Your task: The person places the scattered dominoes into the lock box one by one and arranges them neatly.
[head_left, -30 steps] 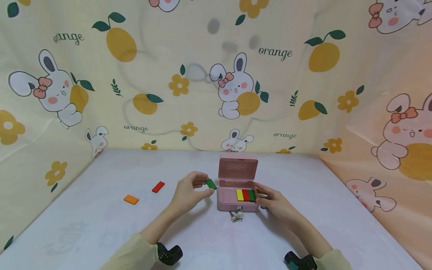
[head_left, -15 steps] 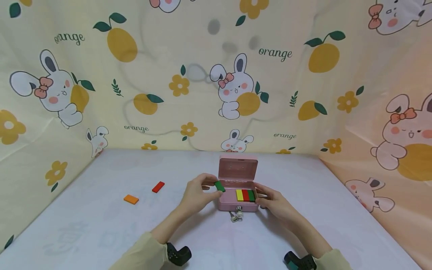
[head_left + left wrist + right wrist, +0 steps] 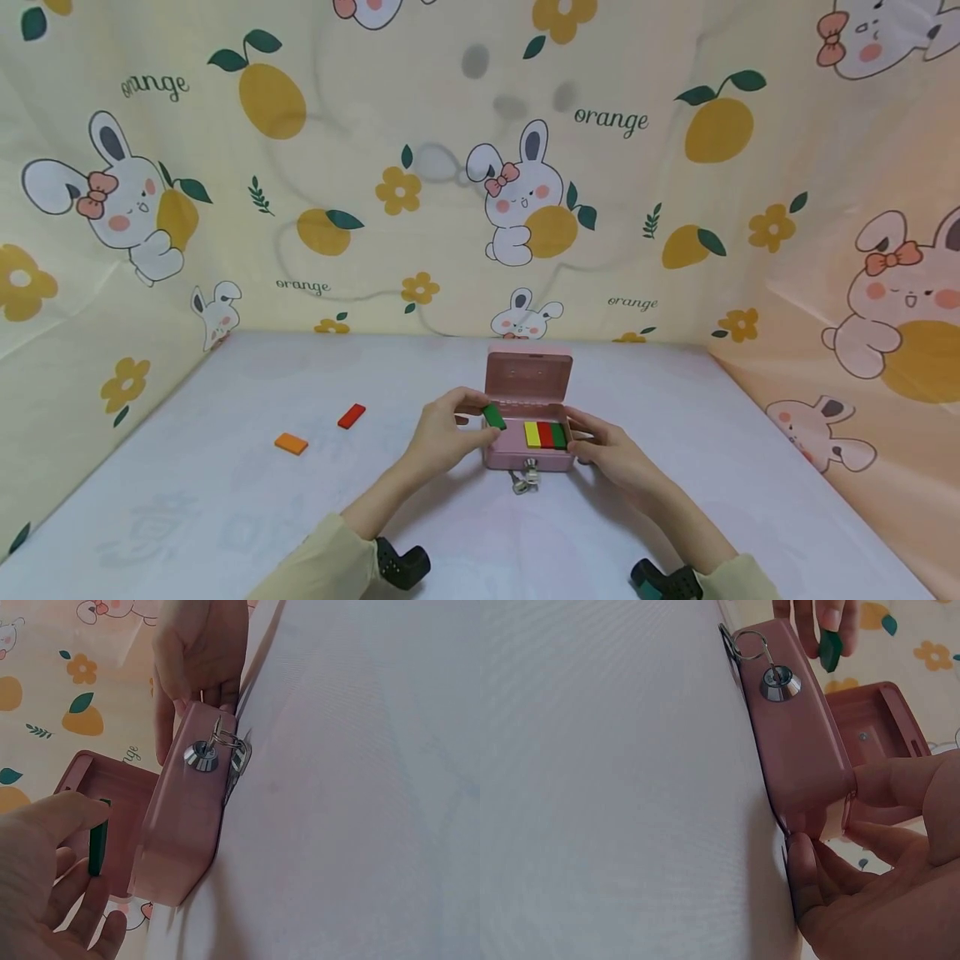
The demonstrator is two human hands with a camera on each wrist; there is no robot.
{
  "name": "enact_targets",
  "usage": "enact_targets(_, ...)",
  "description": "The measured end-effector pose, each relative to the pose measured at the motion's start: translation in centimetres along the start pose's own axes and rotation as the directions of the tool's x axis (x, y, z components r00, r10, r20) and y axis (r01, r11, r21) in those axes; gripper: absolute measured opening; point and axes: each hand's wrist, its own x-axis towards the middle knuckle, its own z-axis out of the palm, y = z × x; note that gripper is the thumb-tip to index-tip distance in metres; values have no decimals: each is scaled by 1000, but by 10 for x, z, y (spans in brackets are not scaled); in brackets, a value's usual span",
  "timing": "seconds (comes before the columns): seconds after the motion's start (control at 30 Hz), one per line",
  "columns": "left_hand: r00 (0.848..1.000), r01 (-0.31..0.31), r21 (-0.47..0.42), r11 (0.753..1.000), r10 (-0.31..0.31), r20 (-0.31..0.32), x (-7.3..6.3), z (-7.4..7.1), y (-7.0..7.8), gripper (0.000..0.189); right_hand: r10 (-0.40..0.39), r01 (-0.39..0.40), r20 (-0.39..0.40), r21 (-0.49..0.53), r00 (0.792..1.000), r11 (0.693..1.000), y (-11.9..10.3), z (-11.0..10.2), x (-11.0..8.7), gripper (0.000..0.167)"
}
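Note:
A pink cash box (image 3: 512, 460) stands on the table with its lid (image 3: 528, 377) up. Yellow (image 3: 532, 434), red (image 3: 546, 434) and green (image 3: 558, 435) blocks lie side by side in its right half. My left hand (image 3: 442, 433) pinches another green block (image 3: 493, 416) between thumb and fingertips, tilted over the box's left part. In the left wrist view this block (image 3: 99, 837) is seen edge-on before the raised lid. At the box's right end, my right hand (image 3: 618, 454) grips the side wall, its thumb and fingers around the edge (image 3: 847, 795).
A red block (image 3: 352, 416) and an orange block (image 3: 291, 443) lie on the white table (image 3: 225, 500) to the left. Keys (image 3: 521, 482) hang from the lock (image 3: 532, 464) at the box's front. A patterned cloth (image 3: 420, 250) rises behind and at both sides.
My left hand has carried the green block rightward, from beside the box to over its left part. The right hand has stayed on the box's right side.

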Motion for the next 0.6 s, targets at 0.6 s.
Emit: enact_targets(0.6,999,7,11,1000,-7,32,6,7,-4,36,18,-18,-8,-12,1000,1000,2,0,3,58)
